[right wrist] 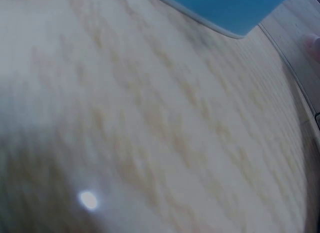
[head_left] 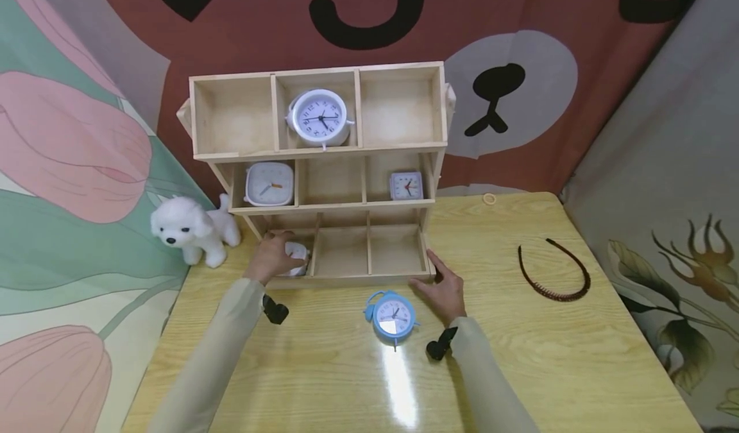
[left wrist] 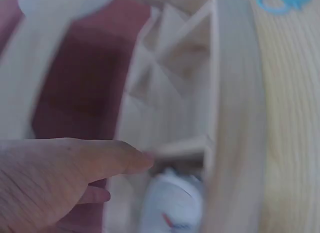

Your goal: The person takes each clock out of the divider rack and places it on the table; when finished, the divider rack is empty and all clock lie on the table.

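Note:
My left hand (head_left: 270,256) is at the lower left compartment of a three-tier wooden shelf (head_left: 352,282). A small white alarm clock (head_left: 297,258) sits in that compartment, partly hidden by the hand in the head view. In the left wrist view, the extended thumb reaches just past this clock (left wrist: 172,205), near a divider. My right hand (head_left: 444,290) rests against the shelf's lower right front corner, thumb along the front and fingers at the side. A blue twin-bell alarm clock (head_left: 393,317) stands on the table between my forearms; its blue body (right wrist: 235,10) edges into the right wrist view.
A round white clock (head_left: 319,117) occupies the top middle compartment. On the middle tier are a larger white clock (head_left: 269,184) at left and a small square clock (head_left: 407,186) at right. A plush dog (head_left: 193,228), a headband (head_left: 562,292) and a small ring (head_left: 489,199) lie around the shelf.

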Demonstrator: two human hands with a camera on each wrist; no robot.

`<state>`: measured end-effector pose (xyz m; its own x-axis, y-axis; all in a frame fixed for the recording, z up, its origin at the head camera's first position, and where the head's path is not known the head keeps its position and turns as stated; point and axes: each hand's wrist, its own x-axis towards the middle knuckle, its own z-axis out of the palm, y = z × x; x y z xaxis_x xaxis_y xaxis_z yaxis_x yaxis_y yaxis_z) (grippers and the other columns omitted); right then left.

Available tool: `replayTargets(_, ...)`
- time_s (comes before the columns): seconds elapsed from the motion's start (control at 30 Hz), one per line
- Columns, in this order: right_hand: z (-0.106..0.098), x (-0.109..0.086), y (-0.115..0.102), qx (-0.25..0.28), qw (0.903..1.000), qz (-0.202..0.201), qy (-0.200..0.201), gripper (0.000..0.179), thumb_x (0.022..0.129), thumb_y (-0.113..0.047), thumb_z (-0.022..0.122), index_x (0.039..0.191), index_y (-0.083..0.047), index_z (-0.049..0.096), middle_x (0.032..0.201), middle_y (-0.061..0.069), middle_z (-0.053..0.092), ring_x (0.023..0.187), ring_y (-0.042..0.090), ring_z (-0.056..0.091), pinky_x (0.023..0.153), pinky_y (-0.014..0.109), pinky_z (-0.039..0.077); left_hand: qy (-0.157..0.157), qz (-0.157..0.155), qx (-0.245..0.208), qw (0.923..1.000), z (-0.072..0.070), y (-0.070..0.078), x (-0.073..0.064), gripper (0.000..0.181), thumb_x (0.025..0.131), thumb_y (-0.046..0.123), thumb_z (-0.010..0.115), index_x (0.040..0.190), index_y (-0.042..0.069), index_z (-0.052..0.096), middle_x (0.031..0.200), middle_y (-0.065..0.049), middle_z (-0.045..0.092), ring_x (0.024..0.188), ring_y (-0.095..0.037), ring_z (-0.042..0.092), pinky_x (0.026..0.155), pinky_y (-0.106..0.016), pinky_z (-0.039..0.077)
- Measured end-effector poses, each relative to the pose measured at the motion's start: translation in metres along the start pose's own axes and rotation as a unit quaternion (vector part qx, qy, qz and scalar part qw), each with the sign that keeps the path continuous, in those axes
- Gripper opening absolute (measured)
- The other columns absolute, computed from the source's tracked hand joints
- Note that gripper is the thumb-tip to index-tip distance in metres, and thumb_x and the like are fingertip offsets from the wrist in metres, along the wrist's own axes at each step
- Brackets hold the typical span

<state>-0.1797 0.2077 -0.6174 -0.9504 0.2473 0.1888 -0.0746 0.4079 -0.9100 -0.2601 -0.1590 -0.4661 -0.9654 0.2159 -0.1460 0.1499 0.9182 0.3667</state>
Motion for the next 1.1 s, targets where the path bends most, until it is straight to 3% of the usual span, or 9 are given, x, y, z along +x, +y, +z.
replayTargets(0.1, -0.001, 0.000, 0.001, -0.004, 1.0000, -0.004, 0.003, 0.081, 0.067, -0.035, 0.088, 0.140, -0.032, 0.051, 0.138, 0.018, 0.055, 0.123, 0.033, 0.056, 0.097, 0.044, 0.049, -0.016, -0.022, 0.005, 0.9996, 0.008, -0.008, 0.008, 0.072, 0.076, 0.034, 0.077, 0.136, 0.003, 0.051, 0.134, -0.034, 0.048, 0.125, -0.054, 0.041, 0.102, -0.062, 0.036)
replayTargets(0.37, 0.001, 0.001, 0.003, -0.011, 0.9999, -0.010, -0.005, 0.083, 0.068, -0.039, 0.086, 0.141, -0.033, 0.048, 0.142, 0.015, 0.052, 0.127, 0.032, 0.053, 0.099, 0.042, 0.048, -0.012, -0.082, -0.014, 0.9965, 0.027, -0.016, 0.018, 0.073, 0.071, 0.031, 0.075, 0.137, 0.010, 0.051, 0.142, -0.040, 0.030, 0.119, -0.059, 0.038, 0.087, -0.066, 0.044)
replayTargets(0.57, 0.000, 0.001, 0.004, -0.005, 1.0000, -0.004, -0.002, 0.082, 0.067, -0.037, 0.087, 0.140, -0.034, 0.049, 0.141, 0.016, 0.052, 0.126, 0.033, 0.054, 0.098, 0.042, 0.048, -0.034, -0.085, -0.013, 0.9957, 0.034, -0.013, 0.028, 0.068, 0.073, 0.027, 0.075, 0.133, 0.006, 0.051, 0.133, -0.042, 0.036, 0.115, -0.063, 0.040, 0.086, -0.066, 0.045)
replayTargets(0.73, -0.001, 0.000, 0.002, -0.003, 1.0000, 0.005, -0.004, 0.082, 0.067, -0.036, 0.087, 0.140, -0.035, 0.049, 0.143, 0.015, 0.051, 0.128, 0.032, 0.053, 0.099, 0.042, 0.047, -0.070, -0.104, -0.011, 0.9920, 0.050, -0.018, 0.039, 0.076, 0.080, 0.031, 0.067, 0.146, 0.009, 0.036, 0.143, -0.043, 0.024, 0.125, -0.067, 0.024, 0.095, -0.071, 0.035)
replayTargets(0.83, -0.001, -0.001, 0.002, -0.004, 1.0000, 0.006, -0.004, 0.082, 0.067, -0.035, 0.087, 0.140, -0.033, 0.050, 0.142, 0.016, 0.051, 0.127, 0.033, 0.053, 0.100, 0.043, 0.047, -0.068, -0.101, -0.004, 0.9925, 0.059, -0.024, 0.044, 0.079, 0.081, 0.032, 0.063, 0.149, 0.009, 0.030, 0.148, -0.041, 0.021, 0.132, -0.065, 0.014, 0.098, -0.073, 0.027)
replayTargets(0.97, -0.001, -0.002, 0.001, -0.005, 0.9998, 0.014, -0.015, 0.082, 0.069, -0.034, 0.087, 0.141, -0.033, 0.048, 0.142, 0.016, 0.051, 0.127, 0.033, 0.053, 0.099, 0.044, 0.047, -0.051, -0.103, -0.003, 0.9934, 0.065, -0.028, 0.047, 0.081, 0.076, 0.032, 0.068, 0.146, 0.009, 0.035, 0.142, -0.040, 0.032, 0.128, -0.064, 0.021, 0.097, -0.072, 0.026)
replayTargets(1.1, -0.001, -0.002, 0.002, -0.005, 0.9998, 0.016, -0.013, 0.083, 0.069, -0.035, 0.087, 0.141, -0.033, 0.048, 0.142, 0.017, 0.051, 0.127, 0.035, 0.053, 0.098, 0.044, 0.048, -0.051, -0.101, -0.009, 0.9935, 0.065, -0.030, 0.049, 0.080, 0.077, 0.034, 0.068, 0.146, 0.010, 0.035, 0.140, -0.040, 0.034, 0.125, -0.065, 0.023, 0.095, -0.071, 0.028)
